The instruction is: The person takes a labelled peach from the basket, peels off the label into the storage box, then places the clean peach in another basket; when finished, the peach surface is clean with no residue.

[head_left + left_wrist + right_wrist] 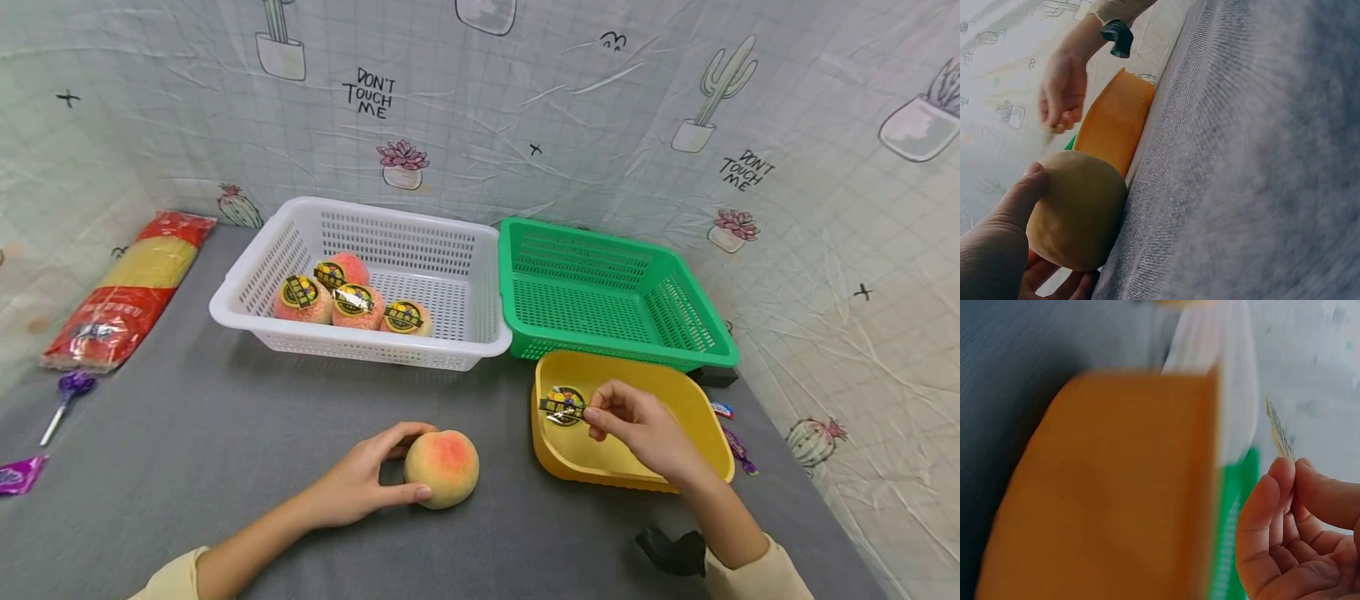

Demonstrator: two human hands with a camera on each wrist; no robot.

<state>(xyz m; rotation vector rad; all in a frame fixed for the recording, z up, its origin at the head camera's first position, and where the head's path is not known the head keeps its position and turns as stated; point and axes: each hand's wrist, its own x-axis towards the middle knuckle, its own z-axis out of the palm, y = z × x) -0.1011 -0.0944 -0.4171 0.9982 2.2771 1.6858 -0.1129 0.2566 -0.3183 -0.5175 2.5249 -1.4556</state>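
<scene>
A yellow peach with a red blush (pixel 446 471) rests on the grey tabletop. My left hand (pixel 360 483) grips it from the left side, thumb at the front and fingers behind. No label shows on this peach. Over the yellow bin (pixel 686 392), my right hand (pixel 645 429) pinches a round black-and-gold sticker (pixel 562 406) by its edge between thumb and fingertips. Edge-on in the right wrist view, the sticker (pixel 1277 431) looks thin and slightly bent. Several labelled peaches (pixel 356 305) sit together at the left of the white basket (pixel 360 343).
A green basket (pixel 585 310) stands right of the white one, behind the yellow bin. At the far left lie a red-and-yellow packet (pixel 135 292), a purple lollipop (pixel 75 383) and a purple wrapped sweet (pixel 21 475). More small wrapped sweets (pixel 738 450) lie right of the bin.
</scene>
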